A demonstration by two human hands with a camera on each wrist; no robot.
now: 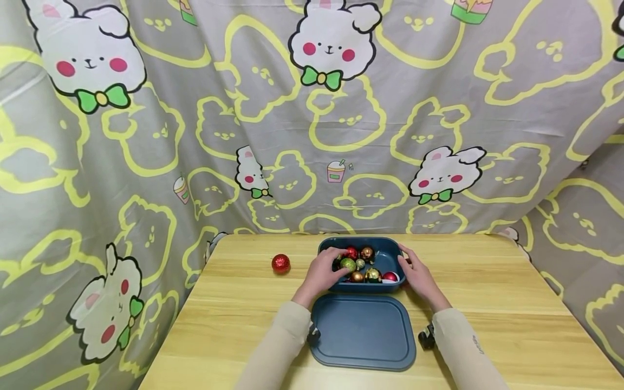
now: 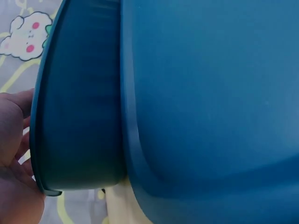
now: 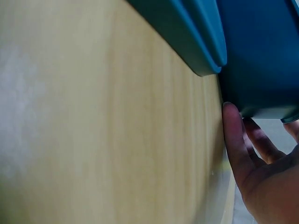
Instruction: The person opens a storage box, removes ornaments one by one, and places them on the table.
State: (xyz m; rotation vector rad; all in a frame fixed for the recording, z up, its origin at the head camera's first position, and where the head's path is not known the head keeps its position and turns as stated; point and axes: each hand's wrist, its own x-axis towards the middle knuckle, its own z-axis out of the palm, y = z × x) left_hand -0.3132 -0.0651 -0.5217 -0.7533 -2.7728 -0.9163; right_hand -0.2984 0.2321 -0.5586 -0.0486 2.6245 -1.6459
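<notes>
In the head view, a dark blue rectangular box (image 1: 390, 250) stands on the table with several Christmas balls in it, red, gold, bronze and green. My left hand (image 1: 324, 272) reaches over its left wall. Thumb and fingers close around a glittery green ball (image 1: 348, 264) among the others. My right hand (image 1: 417, 273) holds the box at its right end, with fingertips at the rim. The right wrist view shows these fingers (image 3: 236, 140) against the box's outer wall. In the left wrist view, the box wall (image 2: 79, 102) hides most of the left fingers.
A matching blue lid (image 1: 363, 331) lies on the table in front of the box, between my forearms. One glittery red ball (image 1: 280, 264) sits on the table left of the box. A patterned curtain (image 1: 341, 135) hangs behind the wooden table (image 1: 234, 325).
</notes>
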